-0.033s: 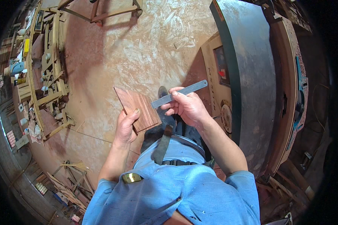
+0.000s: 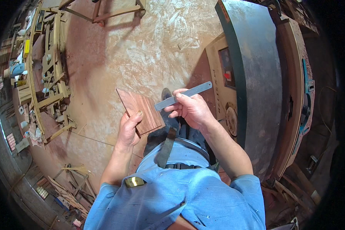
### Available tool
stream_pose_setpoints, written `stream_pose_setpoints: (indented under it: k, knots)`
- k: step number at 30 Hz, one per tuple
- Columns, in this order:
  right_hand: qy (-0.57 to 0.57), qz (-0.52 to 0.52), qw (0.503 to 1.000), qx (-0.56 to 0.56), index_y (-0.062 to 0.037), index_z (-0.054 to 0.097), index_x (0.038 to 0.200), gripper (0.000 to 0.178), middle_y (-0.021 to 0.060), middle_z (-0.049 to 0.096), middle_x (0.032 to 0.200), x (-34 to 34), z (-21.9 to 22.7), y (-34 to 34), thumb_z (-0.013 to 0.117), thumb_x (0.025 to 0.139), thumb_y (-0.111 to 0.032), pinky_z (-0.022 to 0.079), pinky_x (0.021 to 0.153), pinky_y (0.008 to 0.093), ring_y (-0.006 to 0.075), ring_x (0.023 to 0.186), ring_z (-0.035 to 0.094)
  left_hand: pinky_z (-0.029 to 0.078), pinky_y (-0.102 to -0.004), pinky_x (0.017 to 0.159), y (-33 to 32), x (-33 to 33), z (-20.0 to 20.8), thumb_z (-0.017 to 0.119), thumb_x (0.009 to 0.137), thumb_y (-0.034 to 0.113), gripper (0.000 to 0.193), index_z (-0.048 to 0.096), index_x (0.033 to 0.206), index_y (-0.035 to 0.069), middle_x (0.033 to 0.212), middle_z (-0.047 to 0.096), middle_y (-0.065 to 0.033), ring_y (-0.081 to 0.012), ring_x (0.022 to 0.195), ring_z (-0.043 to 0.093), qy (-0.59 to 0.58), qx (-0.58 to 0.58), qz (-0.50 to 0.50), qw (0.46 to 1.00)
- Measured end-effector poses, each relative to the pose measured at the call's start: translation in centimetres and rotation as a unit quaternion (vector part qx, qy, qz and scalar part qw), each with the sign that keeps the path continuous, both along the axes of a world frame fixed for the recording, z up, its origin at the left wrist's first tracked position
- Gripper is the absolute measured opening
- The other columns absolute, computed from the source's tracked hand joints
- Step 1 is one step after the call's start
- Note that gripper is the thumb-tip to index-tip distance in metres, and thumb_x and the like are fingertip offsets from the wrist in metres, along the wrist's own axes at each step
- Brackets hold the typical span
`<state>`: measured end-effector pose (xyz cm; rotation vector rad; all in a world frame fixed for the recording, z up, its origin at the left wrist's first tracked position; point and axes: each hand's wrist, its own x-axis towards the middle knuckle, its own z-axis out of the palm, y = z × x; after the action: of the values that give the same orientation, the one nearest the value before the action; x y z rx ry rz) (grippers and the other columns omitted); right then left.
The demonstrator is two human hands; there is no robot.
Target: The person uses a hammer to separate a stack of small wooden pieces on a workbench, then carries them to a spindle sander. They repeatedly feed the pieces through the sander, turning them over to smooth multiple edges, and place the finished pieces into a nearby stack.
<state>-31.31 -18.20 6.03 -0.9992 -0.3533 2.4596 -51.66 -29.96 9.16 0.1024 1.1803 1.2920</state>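
My left hand [image 2: 129, 128] grips a flat reddish-brown wooden board [image 2: 143, 111] by its lower left edge, thumb on top and the other fingers mostly hidden beneath. The board has streaked grain and a stepped edge on its right side. Between the thumb and fingers of my right hand [image 2: 191, 109] is a steel ruler [image 2: 197, 89], tilted up to the right, with a small hole at its far end. The ruler's lower left end is right by the board's right edge; whether they touch I cannot tell.
A machine with a long dark metal table [image 2: 258, 76] stands close on my right. To the left, a wooden rack [image 2: 53, 76] holds offcuts, small pots and a blue power tool [image 2: 17, 69]. A wooden frame [image 2: 117, 16] stands on the dusty floor [image 2: 153, 46] ahead. More timber [image 2: 67, 195] leans at lower left.
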Motion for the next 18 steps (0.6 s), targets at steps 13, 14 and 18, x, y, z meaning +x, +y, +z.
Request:
stream_pose_setpoints:
  k: [13,14,18]
  knots:
    - [-0.010,0.006,1.000,-0.003,0.0011,0.052,0.119,0.031,0.0167,0.068,0.100,-3.3,-0.2,1.8,0.059,0.100,-0.022,0.059,0.066,0.0334,0.0240,0.085,0.071,0.051,-0.0396,0.099,1.7,-3.2,-0.5,0.060,0.093,0.012,0.048,0.046,0.136,-0.003,0.124,0.061,-0.0129,-0.0232,0.112,0.062,-0.009,-0.002,0.005,1.000]
    - [-0.010,0.007,1.000,-0.004,0.0010,0.052,0.119,0.031,0.0166,0.067,0.099,-3.6,-0.2,1.9,0.059,0.100,-0.022,0.059,0.066,0.0333,0.0240,0.085,0.071,0.051,-0.0397,0.099,1.8,-3.4,-0.5,0.060,0.093,0.012,0.048,0.046,0.136,-0.003,0.124,0.061,-0.0130,-0.0233,0.112,0.062,-0.009,-0.002,0.005,1.000]
    - [-0.022,0.009,1.000,-0.006,0.0010,0.051,0.120,0.032,0.0169,0.067,0.099,-4.7,-0.3,2.2,0.060,0.100,-0.022,0.059,0.066,0.0337,0.0243,0.085,0.071,0.051,-0.0402,0.099,2.1,-4.5,-0.5,0.060,0.093,0.013,0.048,0.046,0.136,-0.003,0.124,0.060,-0.0132,-0.0234,0.113,0.061,-0.014,0.000,0.005,1.000]
